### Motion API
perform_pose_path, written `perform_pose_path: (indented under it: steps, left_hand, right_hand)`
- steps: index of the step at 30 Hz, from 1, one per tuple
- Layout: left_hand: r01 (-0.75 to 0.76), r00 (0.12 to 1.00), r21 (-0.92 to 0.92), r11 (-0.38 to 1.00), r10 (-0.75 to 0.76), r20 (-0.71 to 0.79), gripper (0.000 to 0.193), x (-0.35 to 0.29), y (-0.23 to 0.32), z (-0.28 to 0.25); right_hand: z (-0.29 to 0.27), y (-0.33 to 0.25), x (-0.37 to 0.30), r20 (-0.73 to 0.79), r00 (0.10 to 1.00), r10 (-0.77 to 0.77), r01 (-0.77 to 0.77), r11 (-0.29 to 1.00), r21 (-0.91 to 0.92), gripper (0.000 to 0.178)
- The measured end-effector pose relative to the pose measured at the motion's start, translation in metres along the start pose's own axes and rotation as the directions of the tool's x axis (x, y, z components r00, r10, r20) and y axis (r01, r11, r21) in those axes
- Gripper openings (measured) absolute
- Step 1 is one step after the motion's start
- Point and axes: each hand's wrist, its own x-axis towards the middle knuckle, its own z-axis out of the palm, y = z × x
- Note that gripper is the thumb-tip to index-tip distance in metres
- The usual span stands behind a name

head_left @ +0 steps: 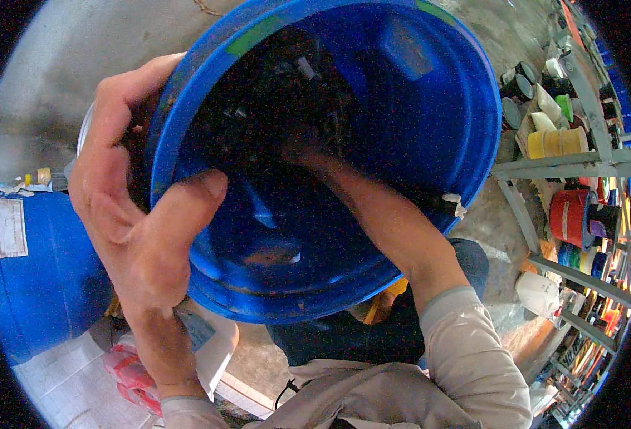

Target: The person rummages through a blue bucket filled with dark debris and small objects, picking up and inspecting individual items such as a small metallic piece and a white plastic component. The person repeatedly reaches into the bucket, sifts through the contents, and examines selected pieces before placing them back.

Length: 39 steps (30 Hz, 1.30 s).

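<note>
Left grip (133, 222) is closed on the rim of the blue barrel (448, 114), thumb over the inner edge and fingers outside, presumably to steady it while the other arm reaches in. Right grip (302, 149) is deep among the dark contents (265, 93), too shadowed to tell if wide or narrow. The barrel is right before the person, mouth facing them, which likely keeps its inside reachable.

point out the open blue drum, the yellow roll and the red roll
Open blue drum (423, 132): head view, inner wall
Yellow roll (555, 144): head view, curved side
Red roll (568, 216): head view, curved side
</note>
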Motion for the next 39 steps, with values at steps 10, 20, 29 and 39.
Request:
perform_pose_path:
  steps: [10, 20, 29, 39]
  left_hand:
    - [-0.034, 0.999, 0.026, 0.999, 0.034, 0.000, 0.070, -0.005, -0.001, 0.002]
    - [-0.016, 1.000, 0.008, 1.000, 0.016, 0.000, 0.072, -0.003, -0.003, 0.002]
    - [-0.011, 1.000, -0.026, 1.000, 0.010, -0.005, 0.073, -0.004, -0.006, -0.004]
    - [0.027, 1.000, 0.021, 0.999, -0.027, -0.011, 0.076, -0.003, -0.003, -0.005]
  right_hand:
    - [0.005, 0.009, 0.014, -0.042, 0.998, 0.038, -0.039, 0.999, -0.025, 0.025]
    - [0.006, -0.041, 0.000, 0.048, 0.996, -0.069, 0.071, 0.997, -0.036, 0.026]
    - [-0.018, -0.096, -0.051, 0.236, 0.937, -0.258, 0.256, 0.966, 0.042, 0.027]
    - [-0.030, -0.091, -0.070, 0.271, 0.910, -0.314, 0.295, 0.949, 0.110, 0.028]
